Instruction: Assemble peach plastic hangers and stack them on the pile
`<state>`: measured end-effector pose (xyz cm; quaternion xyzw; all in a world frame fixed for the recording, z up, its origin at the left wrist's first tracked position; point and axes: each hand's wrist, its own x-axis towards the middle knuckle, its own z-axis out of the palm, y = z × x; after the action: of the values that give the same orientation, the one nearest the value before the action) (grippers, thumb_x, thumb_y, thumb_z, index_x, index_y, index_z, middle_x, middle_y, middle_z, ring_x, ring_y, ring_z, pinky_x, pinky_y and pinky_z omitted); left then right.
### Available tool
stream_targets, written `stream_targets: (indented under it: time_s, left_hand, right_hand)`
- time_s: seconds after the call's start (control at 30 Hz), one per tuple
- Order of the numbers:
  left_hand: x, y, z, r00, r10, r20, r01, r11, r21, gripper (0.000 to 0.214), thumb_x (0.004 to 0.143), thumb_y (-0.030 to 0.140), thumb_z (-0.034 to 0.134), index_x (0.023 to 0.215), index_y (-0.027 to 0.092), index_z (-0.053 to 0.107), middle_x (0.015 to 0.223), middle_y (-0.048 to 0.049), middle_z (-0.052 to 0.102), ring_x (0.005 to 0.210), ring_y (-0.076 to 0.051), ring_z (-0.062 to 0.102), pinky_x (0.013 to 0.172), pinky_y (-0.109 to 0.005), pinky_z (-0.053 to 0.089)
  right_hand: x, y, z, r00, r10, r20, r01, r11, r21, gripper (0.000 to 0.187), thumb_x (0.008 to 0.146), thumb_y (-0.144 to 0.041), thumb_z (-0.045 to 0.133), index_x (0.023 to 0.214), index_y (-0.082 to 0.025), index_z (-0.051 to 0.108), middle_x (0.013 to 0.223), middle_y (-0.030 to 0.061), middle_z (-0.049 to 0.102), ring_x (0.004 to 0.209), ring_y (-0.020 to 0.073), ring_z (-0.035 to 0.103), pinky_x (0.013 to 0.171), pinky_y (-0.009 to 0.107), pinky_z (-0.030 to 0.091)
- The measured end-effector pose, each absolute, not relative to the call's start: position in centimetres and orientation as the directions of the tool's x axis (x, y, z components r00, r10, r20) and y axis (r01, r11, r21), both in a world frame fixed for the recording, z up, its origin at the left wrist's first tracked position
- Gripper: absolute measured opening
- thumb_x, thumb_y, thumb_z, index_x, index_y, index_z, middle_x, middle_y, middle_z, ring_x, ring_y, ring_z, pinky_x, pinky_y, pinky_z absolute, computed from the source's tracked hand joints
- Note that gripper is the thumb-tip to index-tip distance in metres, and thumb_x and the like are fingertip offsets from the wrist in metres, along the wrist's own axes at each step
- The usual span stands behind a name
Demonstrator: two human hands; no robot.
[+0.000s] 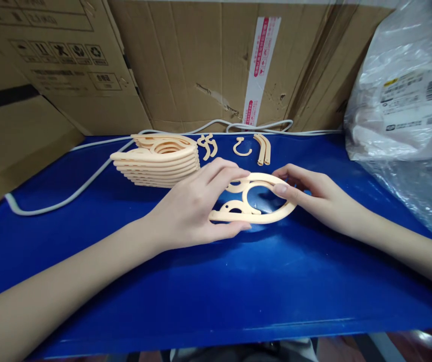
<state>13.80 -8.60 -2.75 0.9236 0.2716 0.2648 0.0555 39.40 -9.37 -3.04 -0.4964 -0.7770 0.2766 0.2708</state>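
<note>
A cream plastic folding hanger (pixel 268 218) is held just above the blue table between both hands. My left hand (pixel 197 201) grips its left end, thumb on the near edge and fingers on the far edge. At the rounded right end, my right hand (pixel 314 193) pinches the rim between thumb and fingers. Behind my left hand sits a stack of matching folded hangers (pixel 155 163). Loose cream pieces lie farther back: small hook parts (pixel 207 147), a single hook (pixel 242 147) and two short curved arms (pixel 262 150).
Cardboard boxes (pixel 201 60) wall off the back and left of the blue table (pixel 216 286). A white cable (pixel 76 193) runs along the back and left side. Clear plastic bags with a labelled white package (pixel 404 105) stand at the right rear.
</note>
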Motion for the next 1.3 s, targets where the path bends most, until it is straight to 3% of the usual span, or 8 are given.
stream_targets:
  time_s: [0.1, 0.23, 0.47, 0.63, 0.93, 1.13, 1.3]
  left_hand:
    - [13.5, -8.5, -2.7, 0.714, 0.487, 0.503, 0.503, -0.857, 0.115, 0.059, 0.081, 0.041, 0.069, 0.128, 0.012, 0.048, 0.125, -0.0138, 0.054, 0.114, -0.024, 0.054, 0.097, -0.038, 0.046]
    - [13.4, -8.3, -2.9, 0.739, 0.476, 0.477, 0.521, -0.853, 0.044, 0.065, 0.080, 0.044, 0.069, 0.132, 0.011, 0.046, 0.126, -0.0154, 0.053, 0.112, -0.026, 0.055, 0.093, -0.040, 0.049]
    - [13.5, -8.4, -2.8, 0.747, 0.452, 0.487, 0.524, -0.852, -0.013, 0.069, 0.080, 0.047, 0.068, 0.133, 0.009, 0.046, 0.126, -0.0168, 0.053, 0.114, -0.028, 0.055, 0.095, -0.041, 0.048]
    - [13.4, -8.4, -2.7, 0.762, 0.428, 0.487, 0.522, -0.850, -0.070, 0.081, 0.077, 0.065, 0.064, 0.132, 0.008, 0.047, 0.124, -0.0177, 0.056, 0.110, -0.031, 0.057, 0.087, -0.041, 0.050]
    - [13.5, -8.4, -2.8, 0.779, 0.412, 0.472, 0.537, -0.828, -0.163, 0.086, 0.077, 0.070, 0.061, 0.134, 0.007, 0.047, 0.126, -0.0172, 0.058, 0.111, -0.031, 0.057, 0.089, -0.041, 0.044]
    - [13.7, -8.6, -2.5, 0.785, 0.400, 0.473, 0.538, -0.818, -0.203, 0.083, 0.078, 0.069, 0.061, 0.132, 0.006, 0.050, 0.126, -0.0153, 0.061, 0.112, -0.031, 0.056, 0.093, -0.042, 0.039]
    - [14.1, -9.3, -1.5, 0.792, 0.409, 0.453, 0.541, -0.813, -0.213, 0.069, 0.082, 0.052, 0.061, 0.132, 0.005, 0.051, 0.127, -0.0148, 0.061, 0.111, -0.030, 0.057, 0.092, -0.041, 0.040]
  right_hand:
    - [39.2, -9.6, -2.7, -0.360, 0.933, 0.000, 0.473, 0.182, -0.862, 0.037, 0.089, -0.054, 0.055, 0.075, -0.020, 0.055, 0.067, -0.0028, 0.046, 0.059, 0.0110, 0.039, 0.052, 0.025, 0.028]
    - [39.2, -9.5, -2.6, -0.383, 0.921, -0.076, 0.379, 0.082, -0.922, 0.039, 0.088, -0.051, 0.058, 0.066, -0.019, 0.051, 0.062, -0.0039, 0.036, 0.056, 0.0100, 0.031, 0.050, 0.026, 0.023]
    - [39.7, -9.2, -2.9, -0.461, 0.883, -0.085, 0.361, 0.099, -0.927, 0.033, 0.089, -0.050, 0.058, 0.082, -0.019, 0.067, 0.065, -0.0024, 0.043, 0.057, 0.0101, 0.032, 0.050, 0.026, 0.022]
    - [39.6, -9.5, -2.9, -0.470, 0.879, -0.080, 0.340, 0.096, -0.936, 0.034, 0.088, -0.049, 0.059, 0.078, -0.018, 0.066, 0.063, -0.0031, 0.041, 0.056, 0.0094, 0.030, 0.051, 0.027, 0.022]
    - [39.5, -9.6, -2.7, -0.484, 0.870, -0.092, 0.345, 0.093, -0.934, 0.035, 0.089, -0.050, 0.059, 0.079, -0.017, 0.063, 0.063, -0.0040, 0.038, 0.057, 0.0083, 0.029, 0.050, 0.027, 0.020]
    - [39.2, -9.5, -2.2, -0.515, 0.852, -0.096, 0.363, 0.116, -0.925, 0.036, 0.089, -0.047, 0.059, 0.069, -0.017, 0.056, 0.059, -0.0052, 0.038, 0.056, 0.0082, 0.032, 0.052, 0.026, 0.024]
    - [39.2, -9.7, -2.1, -0.522, 0.849, -0.079, 0.345, 0.125, -0.930, 0.037, 0.090, -0.049, 0.057, 0.072, -0.017, 0.058, 0.060, -0.0041, 0.043, 0.056, 0.0090, 0.038, 0.053, 0.025, 0.029]
